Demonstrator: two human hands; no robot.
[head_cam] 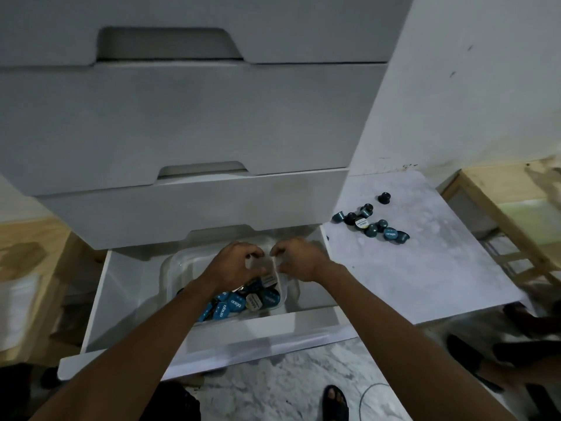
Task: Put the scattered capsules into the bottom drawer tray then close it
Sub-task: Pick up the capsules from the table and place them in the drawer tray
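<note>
Pale marbled tabletop, scattered capsules.

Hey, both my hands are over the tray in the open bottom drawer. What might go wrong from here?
1. The loose capsules lie on the white table; closing the bottom drawer now would leave them out.
2. The stored capsules are heaped toward the near wall of the tray, so more may spill over.
3. The left hand and right hand sit beneath the drawer above; a hasty close could pinch them.
</note>
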